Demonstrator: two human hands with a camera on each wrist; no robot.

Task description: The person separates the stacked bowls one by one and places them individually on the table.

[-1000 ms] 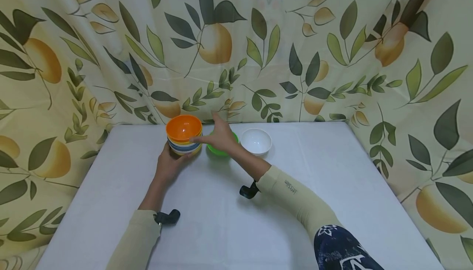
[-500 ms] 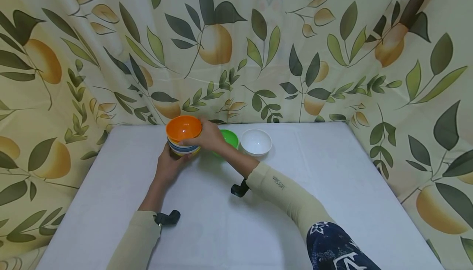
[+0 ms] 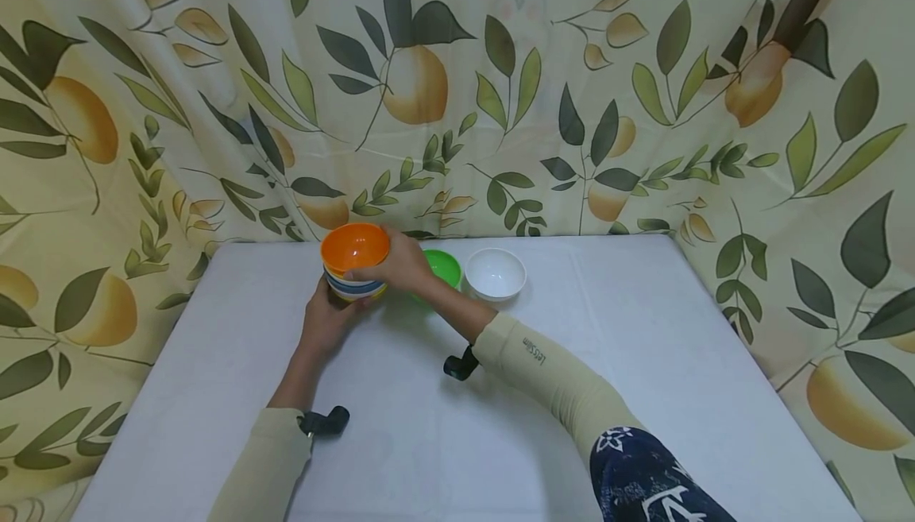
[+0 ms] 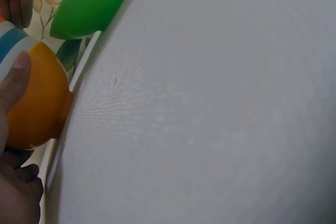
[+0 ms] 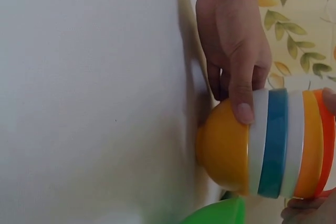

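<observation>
A stack of nested bowls stands at the far left of the table, with an orange bowl [image 3: 355, 245] on top. Lower down, the right wrist view shows a blue bowl [image 5: 274, 145] between white rims, and a yellow bowl [image 5: 226, 145] at the bottom. My left hand [image 3: 330, 319] grips the base of the stack, its thumb on the yellow bowl. My right hand [image 3: 402, 261] holds the upper part around the orange bowl from the right, thumb in front. Its far fingers are partly hidden. Beside it is a green bowl [image 3: 445, 266], partly covered by my right hand and wrist.
A white bowl [image 3: 496, 276] stands to the right of the green one. All the bowls are near the back edge of the white-covered table [image 3: 572, 307]. A curtain [image 3: 557, 109] with a fruit and leaf print hangs right behind them.
My right hand has moved left from above the green bowl, its fingers spread before, and now holds the top of the stack. The green bowl shows more. My left hand has stayed put.
</observation>
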